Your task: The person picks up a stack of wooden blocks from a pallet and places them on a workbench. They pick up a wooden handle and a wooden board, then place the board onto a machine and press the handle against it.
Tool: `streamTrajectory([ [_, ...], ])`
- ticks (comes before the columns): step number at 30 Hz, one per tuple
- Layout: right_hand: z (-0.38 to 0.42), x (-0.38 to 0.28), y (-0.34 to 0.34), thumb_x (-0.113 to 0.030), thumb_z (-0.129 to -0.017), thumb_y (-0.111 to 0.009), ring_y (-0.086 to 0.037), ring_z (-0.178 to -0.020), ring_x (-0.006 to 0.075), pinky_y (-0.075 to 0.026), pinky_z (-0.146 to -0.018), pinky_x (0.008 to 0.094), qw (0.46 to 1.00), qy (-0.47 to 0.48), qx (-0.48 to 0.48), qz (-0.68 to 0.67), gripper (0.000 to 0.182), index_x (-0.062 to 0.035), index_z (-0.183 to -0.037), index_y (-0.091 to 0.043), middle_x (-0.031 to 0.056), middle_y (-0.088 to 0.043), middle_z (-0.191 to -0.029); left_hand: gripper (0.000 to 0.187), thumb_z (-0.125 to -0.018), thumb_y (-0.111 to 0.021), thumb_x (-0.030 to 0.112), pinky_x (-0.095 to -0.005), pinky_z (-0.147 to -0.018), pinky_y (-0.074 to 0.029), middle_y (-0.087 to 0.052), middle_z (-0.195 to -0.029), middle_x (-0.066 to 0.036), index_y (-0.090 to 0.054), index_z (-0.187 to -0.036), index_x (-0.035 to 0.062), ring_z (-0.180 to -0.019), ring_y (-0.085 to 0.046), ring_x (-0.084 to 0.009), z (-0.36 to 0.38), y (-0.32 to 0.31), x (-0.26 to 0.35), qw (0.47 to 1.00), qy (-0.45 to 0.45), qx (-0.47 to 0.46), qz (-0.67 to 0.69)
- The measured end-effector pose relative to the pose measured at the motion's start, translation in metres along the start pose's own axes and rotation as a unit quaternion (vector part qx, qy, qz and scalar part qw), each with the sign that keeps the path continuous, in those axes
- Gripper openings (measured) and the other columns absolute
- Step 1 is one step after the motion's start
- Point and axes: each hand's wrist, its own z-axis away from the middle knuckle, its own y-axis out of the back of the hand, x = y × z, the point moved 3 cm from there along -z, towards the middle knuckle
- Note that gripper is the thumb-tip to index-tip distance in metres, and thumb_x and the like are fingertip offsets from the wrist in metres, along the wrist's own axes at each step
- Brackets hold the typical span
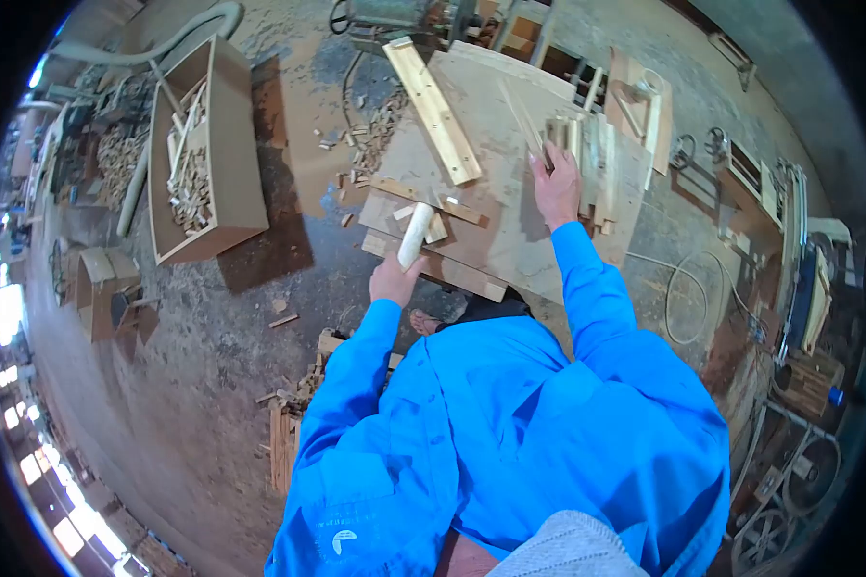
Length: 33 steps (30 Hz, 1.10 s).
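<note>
Blue sleeves fill the near part of the view, both arms stretched out and away toward a low work board that lies on the workshop floor.

At the near left edge of that board, the left hand is closed around the near end of a short, pale, rounded wooden piece. The piece points away from the body and its far end rests among a few flat offcuts on the board, so the grip at the butt end looks meant to keep it aimed and steady over the surface.

Farther off and to the right, the right hand lies palm down with its fingers reaching into a bundle of thin wooden sticks. The sticks lie side by side, running near to far. Whether the fingers have pinched one stick or only press on the bundle cannot be told from here.

A long, thick batten lies slantwise across the far left part of the board, well apart from both hands, perhaps serving as a stop or straightedge.

Out on the left, an open wooden crate stands on the floor, filled with short scrap pieces. Small chips are scattered between it and the board. Close under the left arm a low stack of cut wood stands within easy reach. Machinery and belt wheels line the right side.
</note>
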Motion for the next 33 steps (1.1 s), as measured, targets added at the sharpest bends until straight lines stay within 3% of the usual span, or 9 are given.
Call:
streamTrajectory([
  [11,-0.092,0.004,-0.165,-0.032,-0.097,-0.069,-0.064,-0.112,0.0433,-0.053,-0.097,0.0526,0.993,0.055,-0.044,0.097,0.040,-0.0064,-0.128,-0.070,0.0215,-0.065,-0.123,0.059,-0.092,-0.072,0.057,-0.0582,-0.085,-0.056,-0.074,-0.100,-0.028,-0.065,-0.110,0.0017,-0.098,-0.071,-0.0488,-0.008,-0.005,-0.006,0.999,0.022,-0.039,0.017],
  [15,-0.104,-0.006,-0.186,-0.041,-0.100,-0.066,-0.065,-0.111,0.0414,-0.051,-0.098,0.0538,0.988,0.061,-0.058,0.125,0.040,-0.0091,-0.122,-0.074,0.0174,-0.068,-0.120,0.055,-0.093,-0.073,0.054,-0.0567,-0.085,-0.056,-0.075,-0.103,-0.026,-0.064,-0.112,0.0033,-0.099,-0.071,-0.0474,-0.009,-0.002,-0.003,0.997,0.044,-0.063,-0.010],
  [18,-0.121,-0.005,-0.204,-0.043,-0.101,-0.065,-0.065,-0.109,0.0417,-0.051,-0.097,0.0535,0.992,0.068,-0.090,0.059,0.040,-0.0093,-0.122,-0.075,0.0189,-0.069,-0.115,0.051,-0.093,-0.075,0.048,-0.0567,-0.085,-0.056,-0.075,-0.103,-0.026,-0.063,-0.114,0.0036,-0.099,-0.072,-0.0468,-0.007,-0.001,-0.002,0.998,0.020,-0.059,0.001],
  [23,-0.127,-0.001,-0.232,-0.044,-0.101,-0.064,-0.065,-0.108,0.0420,-0.052,-0.094,0.0536,0.993,0.078,-0.061,0.065,0.040,-0.0101,-0.121,-0.075,0.0209,-0.068,-0.111,0.047,-0.094,-0.076,0.044,-0.0570,-0.084,-0.057,-0.075,-0.102,-0.026,-0.063,-0.115,0.0034,-0.099,-0.072,-0.0465,-0.007,-0.001,-0.001,0.998,0.034,-0.060,-0.002],
  [25,-0.129,-0.009,-0.227,-0.044,-0.102,-0.064,-0.065,-0.107,0.0422,-0.052,-0.093,0.0537,0.994,0.081,-0.046,0.063,0.040,-0.0102,-0.120,-0.075,0.0212,-0.068,-0.110,0.047,-0.094,-0.075,0.044,-0.0572,-0.084,-0.057,-0.075,-0.102,-0.026,-0.063,-0.115,0.0033,-0.099,-0.072,-0.0465,-0.010,0.000,-0.001,0.998,0.032,-0.061,0.000],
  [27,-0.132,-0.009,-0.224,-0.044,-0.101,-0.064,-0.065,-0.106,0.0418,-0.052,-0.093,0.0535,0.991,0.064,-0.098,0.059,0.041,-0.0095,-0.121,-0.075,0.0206,-0.068,-0.110,0.048,-0.094,-0.075,0.044,-0.0571,-0.085,-0.057,-0.075,-0.102,-0.025,-0.063,-0.115,0.0032,-0.099,-0.072,-0.0464,-0.011,-0.002,-0.001,0.997,0.030,-0.067,-0.007],
  [31,-0.137,-0.013,-0.221,-0.045,-0.101,-0.065,-0.066,-0.105,0.0415,-0.052,-0.093,0.0531,0.993,0.073,-0.075,0.056,0.042,-0.0089,-0.121,-0.075,0.0202,-0.069,-0.109,0.048,-0.094,-0.075,0.044,-0.0568,-0.085,-0.057,-0.075,-0.102,-0.026,-0.063,-0.115,0.0031,-0.099,-0.073,-0.0462,-0.016,-0.003,0.001,0.997,0.031,-0.063,-0.012],
  [33,-0.143,-0.012,-0.220,-0.043,-0.099,-0.067,-0.065,-0.118,0.0411,-0.052,-0.101,0.0526,0.991,0.044,-0.112,0.052,0.043,-0.0078,-0.122,-0.076,0.0217,-0.069,-0.125,0.048,-0.094,-0.074,0.044,-0.0567,-0.084,-0.058,-0.075,-0.103,-0.025,-0.063,-0.115,0.0032,-0.099,-0.073,-0.0460,-0.020,-0.005,0.003,0.998,0.028,-0.056,-0.010],
])
